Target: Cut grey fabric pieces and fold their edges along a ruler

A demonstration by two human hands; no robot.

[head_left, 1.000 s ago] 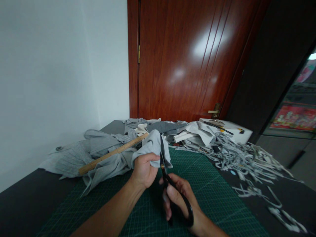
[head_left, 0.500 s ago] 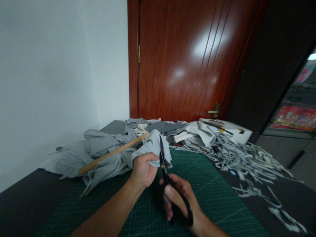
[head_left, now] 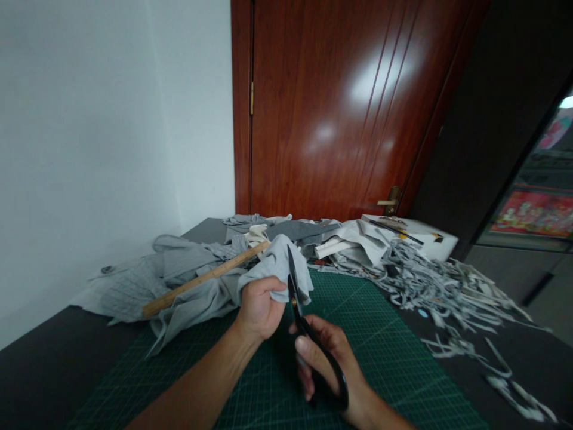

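Observation:
My left hand (head_left: 263, 307) grips a light grey cloth (head_left: 276, 263) between thumb and fingers, held above the mat. The cloth drapes over and trails off to the left. In my right hand (head_left: 329, 355) are black-handled scissors (head_left: 293, 292), pointing up and away from me. One blade lies over the front of the cloth, and the blades look slightly parted beside my left thumb. A green gridded cutting mat (head_left: 376, 334) lies beneath both hands.
A wooden ruler (head_left: 206, 280) rests across crumpled grey fabric (head_left: 179, 263) at left. At right lies a heap of cut grey strips (head_left: 430, 286), with a white box (head_left: 436, 239) behind it. A door (head_left: 322, 107) and white wall stand beyond the dark table (head_left: 36, 358).
The scissors have tilted slightly left, their upper blade now further across the cloth. The left hand and cloth have shifted only a little.

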